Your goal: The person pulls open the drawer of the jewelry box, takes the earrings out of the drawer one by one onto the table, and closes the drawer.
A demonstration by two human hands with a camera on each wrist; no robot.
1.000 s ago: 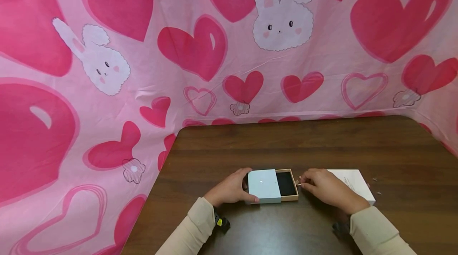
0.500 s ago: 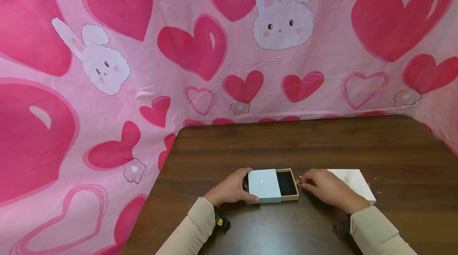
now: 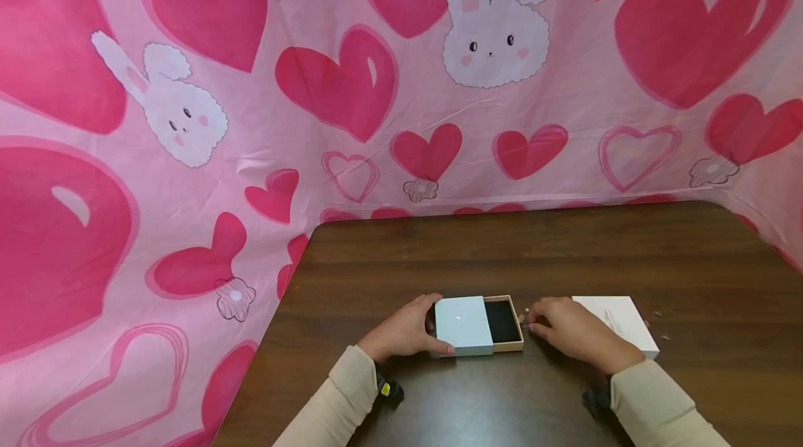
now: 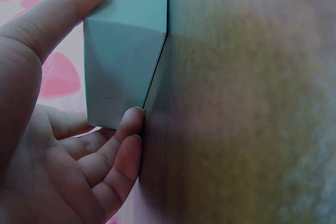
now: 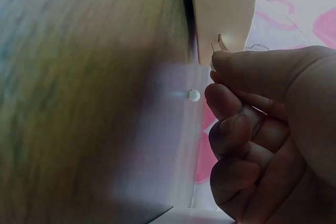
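My left hand (image 3: 404,327) grips the left end of a pale blue drawer box (image 3: 463,326), thumb at the near side and fingers behind. The box's tray (image 3: 508,347) is partly pulled out on the right, showing black padding (image 3: 500,321). Beside the tray's ribbon tab, my right hand (image 3: 567,327) pinches a small pearl earring (image 5: 212,66) between thumb and index finger; its thin pin shows, while the fingertips hide most of it. A loose white pearl (image 5: 194,95) lies on the table by those fingers. In the left wrist view the blue box (image 4: 123,72) rests on the table.
A white box (image 3: 617,318) with faint print lies under and beyond my right wrist. Tiny clear bits (image 3: 665,337) are scattered to its right. The brown wooden table (image 3: 502,252) meets a pink heart-and-rabbit cloth (image 3: 351,84) at the back and left.
My right hand has turned and shifted very slightly beside the tray, and the pin at its fingertips shows less. The left hand and the blue box have stayed put.
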